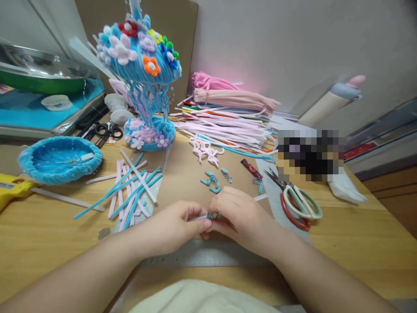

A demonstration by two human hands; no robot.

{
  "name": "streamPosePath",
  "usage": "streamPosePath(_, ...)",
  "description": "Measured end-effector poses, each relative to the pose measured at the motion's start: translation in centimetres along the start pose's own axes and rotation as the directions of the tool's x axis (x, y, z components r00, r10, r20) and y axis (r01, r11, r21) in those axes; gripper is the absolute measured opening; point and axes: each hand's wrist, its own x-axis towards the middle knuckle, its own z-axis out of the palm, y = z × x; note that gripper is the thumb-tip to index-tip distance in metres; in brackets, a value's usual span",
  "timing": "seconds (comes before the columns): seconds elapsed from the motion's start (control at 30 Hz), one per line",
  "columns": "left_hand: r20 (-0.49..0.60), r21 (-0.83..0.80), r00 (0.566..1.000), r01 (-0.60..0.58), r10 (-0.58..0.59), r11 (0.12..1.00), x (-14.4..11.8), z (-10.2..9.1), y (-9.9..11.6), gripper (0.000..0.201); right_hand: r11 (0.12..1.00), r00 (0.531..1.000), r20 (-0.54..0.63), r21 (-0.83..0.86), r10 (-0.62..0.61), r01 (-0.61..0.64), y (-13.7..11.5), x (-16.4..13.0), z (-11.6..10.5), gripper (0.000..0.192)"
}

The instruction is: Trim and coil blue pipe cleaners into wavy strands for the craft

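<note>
Blue wire-looped piece (209, 215), partly hidden, pinched by left hand (185, 219) and right hand (237, 213) over brown board (182, 174) | curled blue bits (215, 190) just beyond | scissors (301, 201) right, strips (119, 191) left on worktop (365, 256)

One head view, forward and down
The camera, worn on the person's head, looks over the clothes (202, 298) to the left hand (184, 221) and right hand (239, 213), close below centre, then across the table (368, 234) to the farther wall (276, 43).
</note>
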Motion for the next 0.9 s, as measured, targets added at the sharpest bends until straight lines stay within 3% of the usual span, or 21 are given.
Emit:
streamPosePath(0.17, -0.067, 0.206, 0.998, 0.018, -0.004, 0.978, 0.0, -0.1, -0.4, 0.033, 0.993, 0.991, 0.131, 0.114, -0.024, 0.009, -0.3, 0.1, -0.8, 0.007)
streamPosePath(0.27, -0.115, 0.331, 0.993, 0.042, -0.004, 0.943, -0.1, 0.0, -0.6, 0.031, 0.979, 0.978, 0.208, 0.19, 0.035, -0.075, -0.1, 0.0, -1.6, 0.006)
streamPosePath(0.37, -0.085, 0.475, 0.996, 0.003, 0.042, 0.88, -0.5, 0.1, -0.3, 0.03, 0.912, 0.943, 0.311, 0.342, 0.115, -0.225, 0.5, -0.2, -2.0, 0.004)
streamPosePath(0.43, -0.002, 0.522, 0.997, -0.066, 0.079, 0.851, -1.0, 0.0, 0.1, 0.032, 0.78, 0.92, 0.362, 0.529, 0.15, -0.335, 1.0, -0.3, -1.9, 0.007)
streamPosePath(0.5, 0.08, 0.51, 0.99, -0.14, 0.116, 0.848, -1.3, -0.2, 0.5, 0.034, 0.565, 0.916, 0.368, 0.728, 0.158, -0.389, 1.5, -0.3, -1.6, 0.013)
streamPosePath(0.6, 0.124, 0.426, 0.982, -0.181, 0.141, 0.887, -1.7, -0.5, 1.1, 0.035, 0.306, 0.953, 0.262, 0.904, 0.151, -0.297, 1.7, -0.1, -1.1, 0.02)
streamPosePath(0.73, 0.125, 0.277, 0.983, -0.167, 0.137, 0.946, -1.9, -0.8, 1.5, 0.033, 0.203, 0.98, 0.092, 0.971, 0.176, -0.127, 1.6, 0.0, -0.8, 0.021)
streamPosePath(0.9, 0.107, 0.138, 0.99, -0.107, 0.093, 0.985, -1.9, -1.0, 1.8, 0.031, -0.058, 0.981, 0.09, 0.995, 0.169, -0.082, 1.7, -0.3, -0.7, 0.013)
